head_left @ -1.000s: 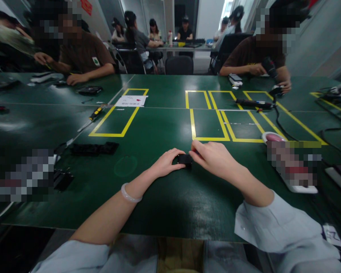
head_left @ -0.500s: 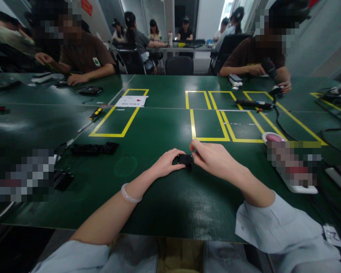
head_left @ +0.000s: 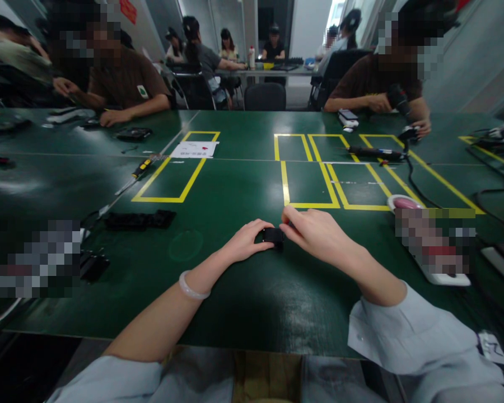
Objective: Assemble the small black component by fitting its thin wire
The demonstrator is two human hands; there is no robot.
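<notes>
A small black block-like object [head_left: 273,235], its exact kind unclear, rests at the middle of the green table [head_left: 235,302]. My left hand [head_left: 248,239] is closed around its left side, thumb and fingers gripping it. At its right side, my right hand [head_left: 308,226] has its fingers curled in a pinch with the tips against or very near the object. Whatever lies between those fingertips is hidden or too small to make out.
Yellow tape rectangles [head_left: 313,206] mark the table beyond my hands. Left lie a black strip-shaped part [head_left: 138,219] and a yellow-black screwdriver [head_left: 143,168]; a pen-shaped black tool [head_left: 373,153] lies right. Two co-workers sit opposite, one holding a dark power tool [head_left: 399,101].
My right hand's thumb and fingertips have shifted slightly, with the thumb a little nearer the black object. My left hand and the object have stayed in place.
</notes>
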